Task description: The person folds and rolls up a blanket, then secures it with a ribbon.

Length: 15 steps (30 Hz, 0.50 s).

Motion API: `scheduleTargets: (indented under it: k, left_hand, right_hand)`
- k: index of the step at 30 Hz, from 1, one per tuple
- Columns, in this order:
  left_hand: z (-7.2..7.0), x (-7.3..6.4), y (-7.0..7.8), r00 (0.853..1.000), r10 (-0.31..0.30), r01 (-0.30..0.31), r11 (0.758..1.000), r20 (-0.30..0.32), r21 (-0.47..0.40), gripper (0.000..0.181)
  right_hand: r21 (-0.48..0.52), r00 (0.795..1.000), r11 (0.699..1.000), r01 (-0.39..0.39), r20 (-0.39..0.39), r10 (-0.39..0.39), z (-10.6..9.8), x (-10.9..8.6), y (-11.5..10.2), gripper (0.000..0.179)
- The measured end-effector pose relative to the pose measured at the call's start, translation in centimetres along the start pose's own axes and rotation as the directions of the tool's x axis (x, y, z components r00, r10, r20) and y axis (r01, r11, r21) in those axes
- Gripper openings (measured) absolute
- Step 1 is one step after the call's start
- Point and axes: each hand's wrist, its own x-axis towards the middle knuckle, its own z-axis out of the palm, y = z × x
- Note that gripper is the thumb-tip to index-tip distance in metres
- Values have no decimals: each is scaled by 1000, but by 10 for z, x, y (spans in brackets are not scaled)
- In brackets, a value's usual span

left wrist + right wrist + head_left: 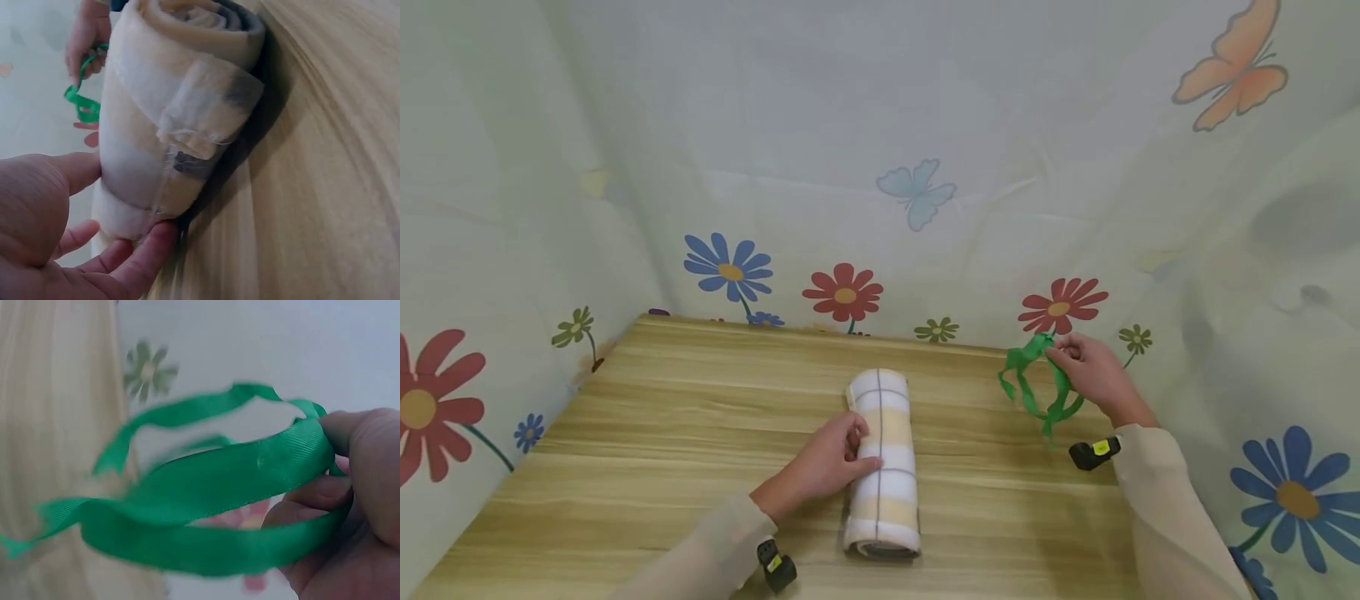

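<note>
A rolled towel (895,425), white and pale yellow with thin dark lines, lies lengthwise on the wooden table. My left hand (827,458) grips its left side, thumb over the top. In the left wrist view, the fingertips of the left hand (94,250) reach the loose outer edge of the towel (144,131). Off to the right, my right hand (1093,375) pinches a green ribbon (1018,358) above the table. The ribbon (237,475) hangs in loops with loose ends, seen close in the right wrist view. Part of it is hidden in the fingers.
The wooden table (700,400) ends at a pale cloth backdrop (790,125) printed with flowers and butterflies. This cloth also rises along the left and right sides. A small black camera (1093,452) is worn at the right wrist, another camera (777,565) at the left.
</note>
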Motion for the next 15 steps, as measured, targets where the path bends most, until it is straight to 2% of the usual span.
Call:
scheduleTargets:
  k: [5,7,9,12,15]
  left_hand:
    - [-6,-1,6,999,-38,38,999,24,-9,35]
    - [-12,0,10,997,-65,65,998,31,-3,33]
    - [-18,3,15,997,-68,67,998,22,20,32]
    - [-30,9,29,999,-42,42,996,-1,77,33]
    - [-45,15,50,1000,12,-9,993,-19,116,34]
  right_hand:
    - [14,993,994,105,49,-106,-2,-1,-49,36]
    - [0,987,988,153,56,-153,-1,-1,-66,31]
    - [-7,977,978,206,64,-206,0,-1,-81,27]
    - [-6,959,962,274,75,-273,2,-2,-102,24]
    - [-10,944,948,318,94,-316,4,-4,-122,21]
